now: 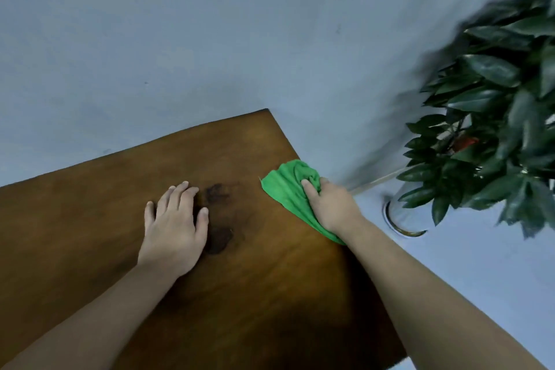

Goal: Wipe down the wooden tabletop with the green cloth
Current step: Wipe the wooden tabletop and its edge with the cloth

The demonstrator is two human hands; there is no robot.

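A brown wooden tabletop point(126, 189) fills the lower left and middle of the head view, with a dark stain beside my left hand. My right hand point(332, 204) is closed on a bunched green cloth point(285, 186) and presses it on the table's right edge near the far corner. Part of the cloth hangs past the edge under my wrist. My left hand point(175, 225) lies flat on the wood with fingers apart, holding nothing.
A leafy green plant point(492, 117) in a glass vase point(402, 216) stands on the floor just right of the table, close to my right hand. A pale blue-grey wall and floor lie beyond the table's far and right edges.
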